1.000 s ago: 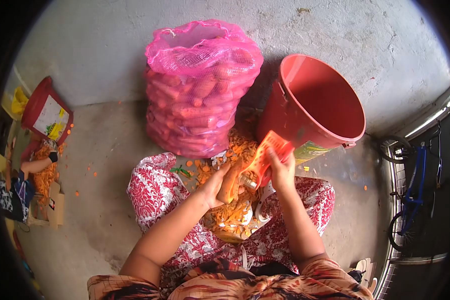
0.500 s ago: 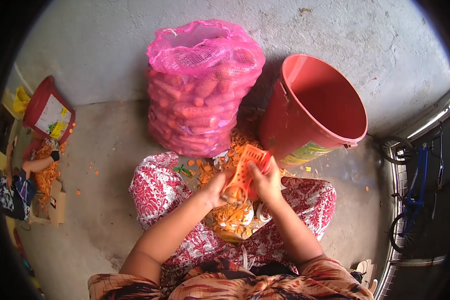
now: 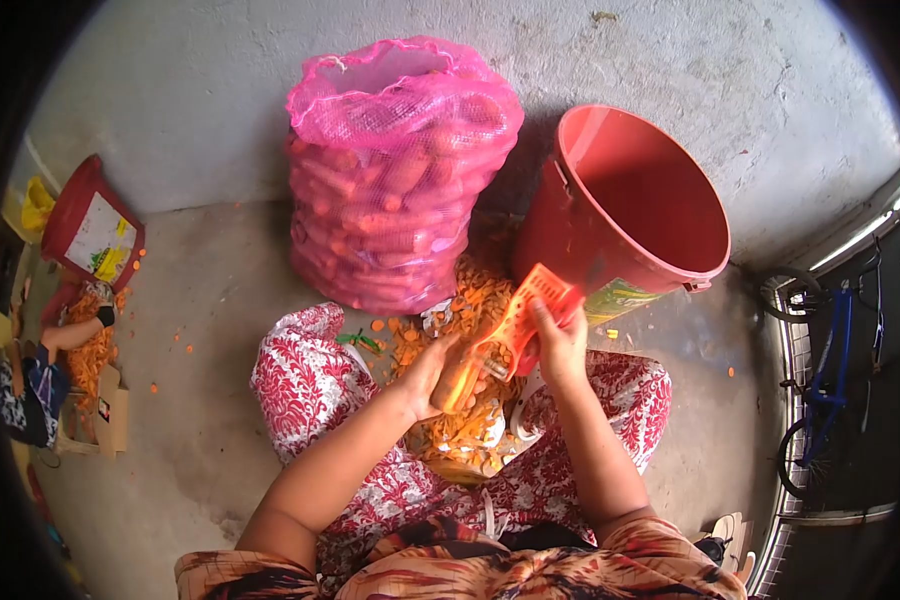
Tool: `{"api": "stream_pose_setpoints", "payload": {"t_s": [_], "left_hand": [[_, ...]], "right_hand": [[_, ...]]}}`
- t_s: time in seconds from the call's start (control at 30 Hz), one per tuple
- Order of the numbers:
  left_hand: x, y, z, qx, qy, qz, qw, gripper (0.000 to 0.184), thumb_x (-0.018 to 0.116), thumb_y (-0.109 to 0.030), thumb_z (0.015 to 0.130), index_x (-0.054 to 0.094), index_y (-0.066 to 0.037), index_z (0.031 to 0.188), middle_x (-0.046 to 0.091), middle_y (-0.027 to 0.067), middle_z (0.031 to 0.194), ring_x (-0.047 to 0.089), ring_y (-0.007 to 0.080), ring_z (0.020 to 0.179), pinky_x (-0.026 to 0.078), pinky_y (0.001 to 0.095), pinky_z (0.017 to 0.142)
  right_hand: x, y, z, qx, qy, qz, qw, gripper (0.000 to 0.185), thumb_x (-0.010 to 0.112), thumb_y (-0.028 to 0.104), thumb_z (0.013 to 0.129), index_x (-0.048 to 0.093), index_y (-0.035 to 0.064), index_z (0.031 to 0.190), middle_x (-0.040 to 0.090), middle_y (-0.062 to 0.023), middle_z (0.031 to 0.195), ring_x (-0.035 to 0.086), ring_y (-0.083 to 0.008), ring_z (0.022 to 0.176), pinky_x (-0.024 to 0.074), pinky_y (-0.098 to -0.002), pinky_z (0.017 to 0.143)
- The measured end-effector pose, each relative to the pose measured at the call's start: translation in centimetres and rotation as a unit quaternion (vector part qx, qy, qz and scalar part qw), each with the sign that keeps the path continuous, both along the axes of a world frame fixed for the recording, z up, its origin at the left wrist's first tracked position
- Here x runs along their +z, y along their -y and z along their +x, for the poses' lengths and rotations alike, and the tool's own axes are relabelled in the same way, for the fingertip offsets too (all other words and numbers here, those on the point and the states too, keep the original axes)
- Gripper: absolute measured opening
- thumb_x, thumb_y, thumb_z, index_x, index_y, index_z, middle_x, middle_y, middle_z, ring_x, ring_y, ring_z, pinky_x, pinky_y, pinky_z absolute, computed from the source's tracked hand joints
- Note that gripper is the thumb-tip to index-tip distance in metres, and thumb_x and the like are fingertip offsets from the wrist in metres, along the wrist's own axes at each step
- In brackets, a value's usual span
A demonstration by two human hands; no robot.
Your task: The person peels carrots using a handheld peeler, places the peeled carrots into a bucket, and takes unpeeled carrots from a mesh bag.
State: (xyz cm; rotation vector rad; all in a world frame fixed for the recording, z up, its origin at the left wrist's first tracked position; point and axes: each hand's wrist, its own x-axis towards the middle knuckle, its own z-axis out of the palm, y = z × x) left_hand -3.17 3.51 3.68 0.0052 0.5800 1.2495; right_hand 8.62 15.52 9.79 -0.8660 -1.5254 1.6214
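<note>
The left hand's fingers (image 3: 432,375) are wrapped around a carrot (image 3: 457,383), held over the gap between the person's knees. The right hand's fingers (image 3: 560,335) grip an orange perforated tool (image 3: 536,292), its lower end at the carrot; whether the two touch is hard to tell. Below both hands lies a heap of orange peelings (image 3: 455,432), spreading forward across the grey floor (image 3: 215,350), with a small green item (image 3: 358,343) near it. The person sits on the floor in red-and-white patterned trousers (image 3: 305,370). Ahead stand a pink mesh sack (image 3: 385,210) full of carrots and, to its right, a large red bucket (image 3: 550,225), both near a rough grey wall (image 3: 210,90). At far left are a second red bucket (image 3: 65,215), another person's arm (image 3: 75,335), more peelings (image 3: 90,365) and a cardboard box (image 3: 115,410). A blue bicycle (image 3: 832,370) is at far right.
</note>
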Motion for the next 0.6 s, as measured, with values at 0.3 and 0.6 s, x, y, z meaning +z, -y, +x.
{"api": "stream_pose_setpoints", "payload": {"t_s": [0.3,0.6], "left_hand": [[-0.1,0.0,0.0,-0.016,0.035,0.067,0.997,0.034,0.038,-0.035,0.085,0.049,-0.007,0.101,0.056,0.0081,0.083,0.056,0.0192,0.071,0.047,0.0315,0.058],[-0.1,0.0,-0.2,-0.057,0.029,0.084,0.994,0.044,0.035,-0.043,0.085,0.048,-0.003,0.095,0.054,0.0110,0.074,0.052,0.0198,0.058,0.045,0.0300,0.047]], "right_hand": [[-1.0,-2.9,0.0,-0.121,-0.023,-0.001,0.992,0.012,0.052,0.008,0.081,0.042,0.0060,0.087,0.050,-0.0029,0.064,0.041,-0.0093,0.036,0.0322,-0.0209,0.031],[0.0,-3.1,0.6,-0.104,-0.079,-0.046,0.990,0.010,0.054,0.010,0.080,0.046,0.0076,0.086,0.052,-0.0011,0.062,0.042,-0.0055,0.039,0.0307,-0.0171,0.033]]}}
